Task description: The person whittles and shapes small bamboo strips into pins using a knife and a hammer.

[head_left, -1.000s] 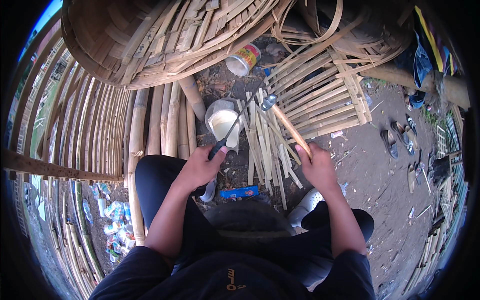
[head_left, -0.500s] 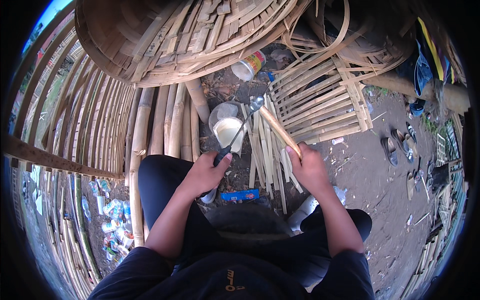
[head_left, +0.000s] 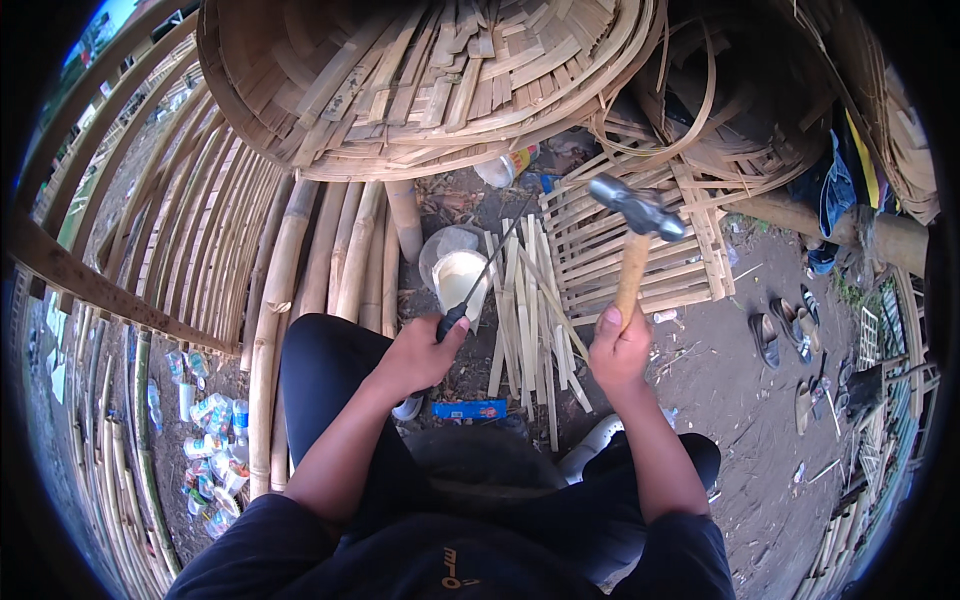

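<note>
My left hand is closed round the black handle of a long thin screwdriver, its dark shaft slanting up and away to the right. Gripped in my right hand is a hammer with a pale wooden handle and a dark metal head, held upright and apart from the screwdriver. Below the tools lies a loose bundle of split bamboo strips. A white open container sits beyond my left hand, partly crossed by the screwdriver. Behind the hammer rests a slatted bamboo panel.
A large woven bamboo basket overhangs the far side. Thick bamboo poles lie left of the container, by a slatted fence. Plastic bottles litter the left ground; sandals lie right. A blue packet is near my knees.
The hammer head has swung up and right, away from the screwdriver, which it was close to or touching. My right hand has lowered slightly. The head view has shifted a little.
</note>
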Tool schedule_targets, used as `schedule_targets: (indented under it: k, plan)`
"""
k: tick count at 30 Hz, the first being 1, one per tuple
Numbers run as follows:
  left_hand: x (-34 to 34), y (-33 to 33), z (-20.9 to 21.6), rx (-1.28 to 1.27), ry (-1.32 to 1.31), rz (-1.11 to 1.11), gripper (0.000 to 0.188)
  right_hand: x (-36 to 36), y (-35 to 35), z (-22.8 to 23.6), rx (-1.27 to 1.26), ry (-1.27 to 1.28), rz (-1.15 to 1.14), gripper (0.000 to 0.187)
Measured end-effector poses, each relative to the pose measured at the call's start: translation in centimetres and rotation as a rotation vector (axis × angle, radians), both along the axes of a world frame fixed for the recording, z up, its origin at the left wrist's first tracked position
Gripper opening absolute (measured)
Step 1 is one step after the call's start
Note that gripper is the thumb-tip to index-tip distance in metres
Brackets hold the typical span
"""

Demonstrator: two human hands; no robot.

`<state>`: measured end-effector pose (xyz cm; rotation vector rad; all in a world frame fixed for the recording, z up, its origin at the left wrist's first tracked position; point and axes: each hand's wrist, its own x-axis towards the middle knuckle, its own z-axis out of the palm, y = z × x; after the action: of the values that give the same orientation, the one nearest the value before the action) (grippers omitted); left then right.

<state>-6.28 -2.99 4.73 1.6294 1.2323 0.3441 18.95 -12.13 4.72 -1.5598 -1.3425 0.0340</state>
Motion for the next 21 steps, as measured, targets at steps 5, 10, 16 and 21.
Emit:
schedule_targets:
  k: [5, 10, 16, 21]
  plan:
    - [-0.4, -0.1, -0.7, 0.025, 0.008, -0.016, 0.049, -0.1, 2.3, -3.4, -0.479, -0.167, 0.004, 0.039]
    - [-0.3, 0.0, -1.2, -0.047, -0.012, 0.066, 0.050, -0.9, 1.7, -0.4, -0.451, -0.119, -0.010, 0.040]
    - [-0.1, 0.4, -0.4, -0.043, 0.047, -0.002, 0.042, -0.3, 1.9, -2.5, -0.493, -0.248, 0.029, 0.037]
    - [-1.5, 0.5, -3.8, 0.258, -0.001, -0.027, 0.021, -2.0, 1.1, 2.1, -0.278, -0.090, 0.019, 0.031]
